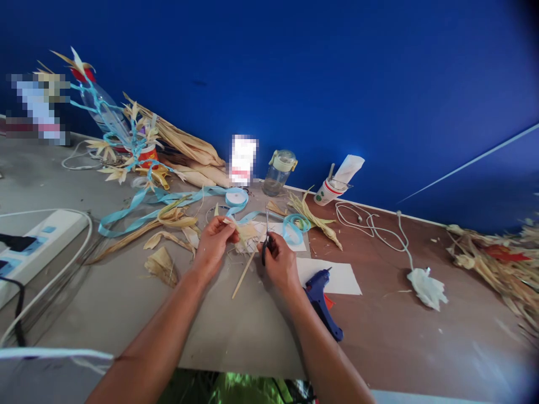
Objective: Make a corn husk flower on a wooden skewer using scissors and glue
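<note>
Left hand (213, 242) fingers pinch one corn husk (245, 230); right hand (281, 264) fingers grip one scissors (264, 255).

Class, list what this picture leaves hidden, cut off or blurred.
Head view: scissors handles hidden inside the right hand.
Head view: power strip cut off by left edge.
Head view: husk pile blurred, cut by right edge.
Head view: pixelated patch masks something.

We see a left hand (213, 241) and a right hand (280, 264), both bare. The left arm (164, 331) and the right arm (320, 348) are bare too, from wrist to past the elbow. Between them, low down, we see shiny green cloth (236, 390) with dark folds; it may be clothes.
</note>
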